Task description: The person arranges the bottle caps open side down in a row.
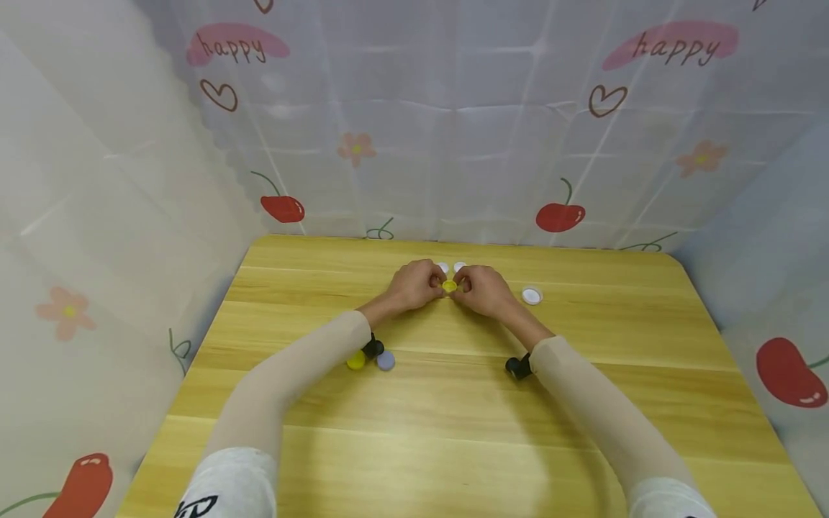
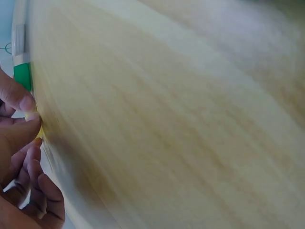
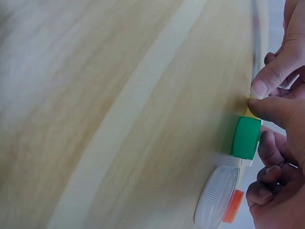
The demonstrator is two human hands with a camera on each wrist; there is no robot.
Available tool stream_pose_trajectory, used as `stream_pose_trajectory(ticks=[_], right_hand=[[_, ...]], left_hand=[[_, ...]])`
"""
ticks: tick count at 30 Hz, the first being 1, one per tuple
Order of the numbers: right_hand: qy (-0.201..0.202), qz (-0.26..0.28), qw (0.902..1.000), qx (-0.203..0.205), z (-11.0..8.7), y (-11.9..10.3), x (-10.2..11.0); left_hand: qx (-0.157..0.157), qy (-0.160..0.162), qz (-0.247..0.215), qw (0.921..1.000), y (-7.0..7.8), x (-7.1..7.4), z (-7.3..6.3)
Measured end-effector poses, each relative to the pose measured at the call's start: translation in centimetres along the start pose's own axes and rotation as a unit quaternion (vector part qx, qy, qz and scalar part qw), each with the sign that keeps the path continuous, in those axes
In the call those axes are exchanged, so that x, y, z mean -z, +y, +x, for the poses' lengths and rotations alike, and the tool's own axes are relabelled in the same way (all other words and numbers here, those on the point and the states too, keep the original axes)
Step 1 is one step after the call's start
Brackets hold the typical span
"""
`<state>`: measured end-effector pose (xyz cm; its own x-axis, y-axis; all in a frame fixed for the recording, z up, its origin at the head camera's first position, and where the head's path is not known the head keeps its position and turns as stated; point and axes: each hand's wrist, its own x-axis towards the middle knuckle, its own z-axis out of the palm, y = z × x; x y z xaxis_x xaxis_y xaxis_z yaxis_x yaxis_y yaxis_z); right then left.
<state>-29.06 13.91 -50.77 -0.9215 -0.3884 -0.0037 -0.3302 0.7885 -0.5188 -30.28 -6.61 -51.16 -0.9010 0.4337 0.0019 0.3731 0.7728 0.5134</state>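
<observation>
Both hands meet over the far middle of the table around a small round yellow cap (image 1: 450, 286). My left hand (image 1: 414, 284) pinches its left side between thumb and fingertip. From the opposite side, the right hand (image 1: 484, 289) pinches it too, fingers bent. Only a sliver of yellow shows between the fingertips in the wrist views. Just behind the hands lie two small white-looking round pieces (image 1: 460, 267), partly covered by the fingers. In the right wrist view, a green cap (image 3: 246, 138) stands close beside the right fingertips.
Right of the hands lies a white round lid (image 1: 532, 296). A clear ribbed lid (image 3: 213, 196) and an orange cap (image 3: 233, 206) appear in the right wrist view. Another yellow cap (image 1: 355, 360) and a lavender cap (image 1: 386, 360) lie by the left forearm. Printed curtains (image 1: 447, 165) border the table.
</observation>
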Motion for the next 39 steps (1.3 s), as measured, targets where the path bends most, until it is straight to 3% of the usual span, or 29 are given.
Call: stream_pose_trajectory(ticks=[6, 11, 16, 22, 26, 30, 32, 35, 39], right_hand=[[0.002, 0.01, 0.9995, 0.028, -0.4, 0.0, 0.6], [0.01, 0.051, 0.9966, 0.064, -1.5, -0.1, 1.0], [0.026, 0.08, 0.9889, 0.122, -3.9, -0.4, 1.1], [0.054, 0.095, 0.9719, 0.209, -7.1, -1.5, 0.7], [0.063, 0.098, 0.9641, 0.239, -8.6, -2.3, 0.2], [0.065, 0.102, 0.9617, 0.246, -9.2, -2.6, -0.3], [0.067, 0.101, 0.961, 0.249, -9.5, -2.7, -0.5], [0.071, 0.092, 0.9598, 0.255, -9.9, -2.8, -0.4], [0.076, 0.078, 0.9565, 0.271, -10.6, -3.2, 0.0]], left_hand=[[-0.033, -0.004, -0.036, 0.9988, -0.6, 0.8, -0.4], [-0.061, 0.002, -0.068, 0.9958, -0.7, 1.8, -1.8], [-0.102, 0.005, -0.096, 0.9901, -0.1, 2.2, -4.7], [-0.135, 0.026, -0.128, 0.9822, 0.9, 1.7, -8.9], [-0.137, 0.035, -0.132, 0.9811, 1.4, 1.4, -10.8], [-0.135, 0.037, -0.137, 0.9807, 1.5, 1.1, -11.8], [-0.13, 0.03, -0.163, 0.9777, 1.5, 1.1, -12.2], [-0.113, 0.002, -0.225, 0.9678, 1.4, 1.1, -12.7], [-0.061, -0.053, -0.318, 0.9447, 1.2, 1.0, -13.2]])
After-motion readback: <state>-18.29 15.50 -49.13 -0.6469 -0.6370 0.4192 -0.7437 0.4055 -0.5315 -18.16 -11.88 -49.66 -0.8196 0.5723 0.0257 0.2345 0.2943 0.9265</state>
